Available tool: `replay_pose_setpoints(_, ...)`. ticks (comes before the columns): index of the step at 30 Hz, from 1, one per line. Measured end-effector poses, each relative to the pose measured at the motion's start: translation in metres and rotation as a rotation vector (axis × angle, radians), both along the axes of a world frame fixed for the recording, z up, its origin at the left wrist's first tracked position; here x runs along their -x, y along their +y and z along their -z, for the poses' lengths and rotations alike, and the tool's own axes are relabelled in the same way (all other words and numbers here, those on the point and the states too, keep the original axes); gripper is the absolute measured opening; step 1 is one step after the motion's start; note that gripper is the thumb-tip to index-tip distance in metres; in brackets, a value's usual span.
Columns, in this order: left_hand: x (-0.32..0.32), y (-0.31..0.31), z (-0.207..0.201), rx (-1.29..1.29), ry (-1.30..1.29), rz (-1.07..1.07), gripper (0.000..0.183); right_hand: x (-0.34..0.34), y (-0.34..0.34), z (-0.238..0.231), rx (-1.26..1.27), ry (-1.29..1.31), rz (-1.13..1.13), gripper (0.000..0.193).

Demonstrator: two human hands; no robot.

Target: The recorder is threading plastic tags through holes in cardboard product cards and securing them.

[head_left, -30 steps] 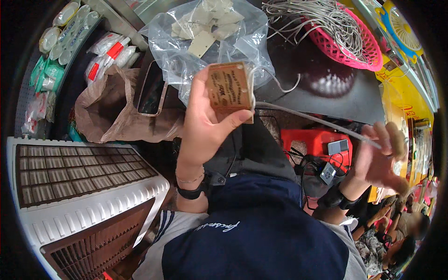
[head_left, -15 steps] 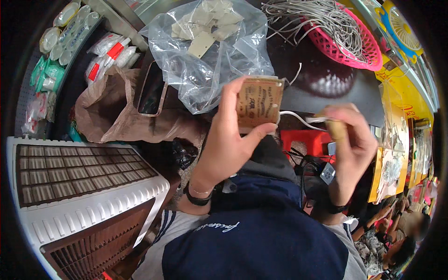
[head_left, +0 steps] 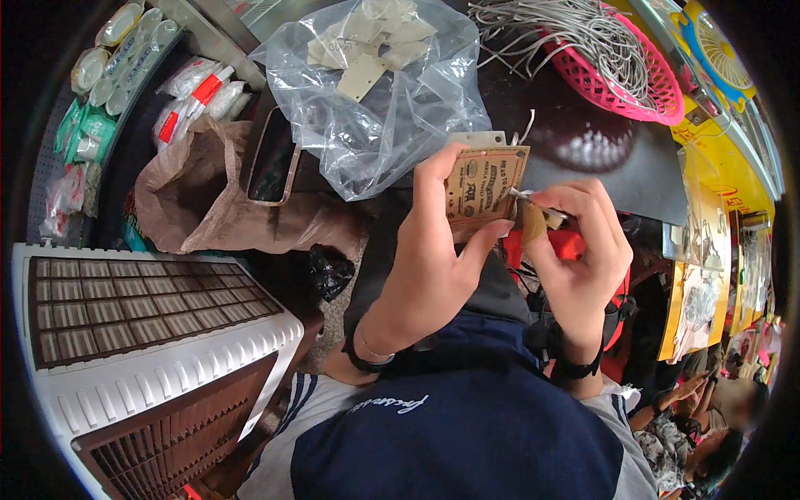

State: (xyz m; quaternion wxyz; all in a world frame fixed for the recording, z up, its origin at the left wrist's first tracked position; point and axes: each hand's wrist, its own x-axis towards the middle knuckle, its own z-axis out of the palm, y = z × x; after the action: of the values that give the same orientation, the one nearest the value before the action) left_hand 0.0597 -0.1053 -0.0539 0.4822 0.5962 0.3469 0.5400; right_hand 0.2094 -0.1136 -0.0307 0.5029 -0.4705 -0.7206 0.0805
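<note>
My left hand [head_left: 425,271] grips a small stack of brown printed cardboard tags [head_left: 485,185] between thumb and fingers, tilted above my lap. Corner holes show in the tags, and a greyish card peeks out behind the top edge. A white cord end sticks up near the upper right corner. At the stack's right edge, my right hand [head_left: 583,242] pinches a white cord [head_left: 522,193] with thumb and forefinger. A yellowish covering [head_left: 534,227] wraps the right thumb. Whether the cord passes through a hole there cannot be made out.
On the dark table [head_left: 612,183] lie a clear plastic bag [head_left: 383,137] of pale cards and a pink basket [head_left: 662,92] heaped with grey-white cords [head_left: 596,50]. At left are a phone [head_left: 271,158], a brown bag [head_left: 187,204] and a white appliance [head_left: 229,308]. People sit at lower right.
My right hand has moved left to the tags' edge with the cord, which was stretched out to the right before. The tag stack has shifted slightly right and tilted.
</note>
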Motion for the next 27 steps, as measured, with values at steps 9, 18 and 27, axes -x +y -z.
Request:
replay_pose_setpoints(9,-0.0011,-0.0003,0.0036,-0.146,0.172,-0.087,0.069,0.0016,-0.0023,-0.0026,0.086,-0.004,0.004,0.024)
replay_pose_setpoints(18,-0.0036,-0.0025,0.0015,-0.216,0.247,-0.128,0.069,-0.0008,-0.0011,-0.0005,0.068,-0.003,-0.02,0.02)
replay_pose_setpoints(27,-0.0061,-0.0042,0.0022,-0.215,0.243,-0.134,0.069,0.0016,0.0014,0.0021,-0.012,-0.04,0.048,0.021)
